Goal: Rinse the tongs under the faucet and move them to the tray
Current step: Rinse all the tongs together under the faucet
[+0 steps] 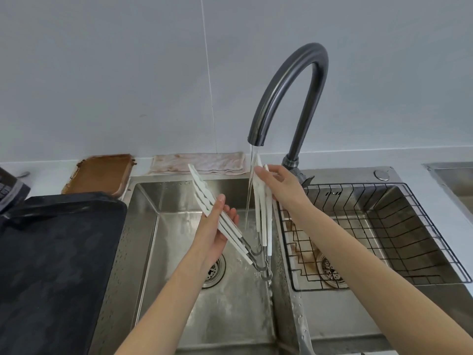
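Several white tongs [263, 216] with metal hinge loops are spread open in a V over the left sink basin [230, 316]. My left hand [216, 226] grips the left arms, which slant up to the left. My right hand [277, 185] holds the right arms upright beside the water stream. Water runs from the dark curved faucet [289, 80] down between the two sets of arms. The hinge ends hang low near the drain [213, 272]. A black tray [53, 265] lies on the counter left of the sink.
A black wire basket [384, 234] sits in the right basin. A stained cloth [199, 162] and a brown tray [99, 172] lie behind the sink against the wall. A dark appliance [10, 188] stands at the far left edge.
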Available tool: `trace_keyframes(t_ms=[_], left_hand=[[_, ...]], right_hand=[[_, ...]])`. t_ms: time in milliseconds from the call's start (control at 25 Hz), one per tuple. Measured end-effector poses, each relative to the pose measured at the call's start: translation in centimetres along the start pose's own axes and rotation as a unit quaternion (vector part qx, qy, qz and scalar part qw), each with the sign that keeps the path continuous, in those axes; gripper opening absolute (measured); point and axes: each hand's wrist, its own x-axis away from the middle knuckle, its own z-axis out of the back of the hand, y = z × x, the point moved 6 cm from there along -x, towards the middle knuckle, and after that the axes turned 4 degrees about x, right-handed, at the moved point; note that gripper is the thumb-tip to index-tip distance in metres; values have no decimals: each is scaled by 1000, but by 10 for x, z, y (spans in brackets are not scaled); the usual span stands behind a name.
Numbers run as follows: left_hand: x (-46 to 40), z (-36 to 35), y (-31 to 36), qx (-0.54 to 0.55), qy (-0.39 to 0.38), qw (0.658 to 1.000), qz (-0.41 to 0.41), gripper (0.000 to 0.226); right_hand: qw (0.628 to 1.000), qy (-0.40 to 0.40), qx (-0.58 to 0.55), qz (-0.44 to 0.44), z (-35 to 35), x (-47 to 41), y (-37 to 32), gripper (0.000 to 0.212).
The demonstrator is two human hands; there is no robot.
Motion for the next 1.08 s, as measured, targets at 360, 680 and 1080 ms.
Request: trace_keyframes(t_ms=[360,680,1080], left_hand=[[2,6,2,22,10,1000,8,15],[-1,12,-2,4,33,999,33,23],[-4,19,-4,4,44,998,41,29]], right_hand=[[975,212,56,-29,83,-4,48,37],[959,203,194,22,79,-19,52,34],[955,193,221,41,76,-33,37,28]])
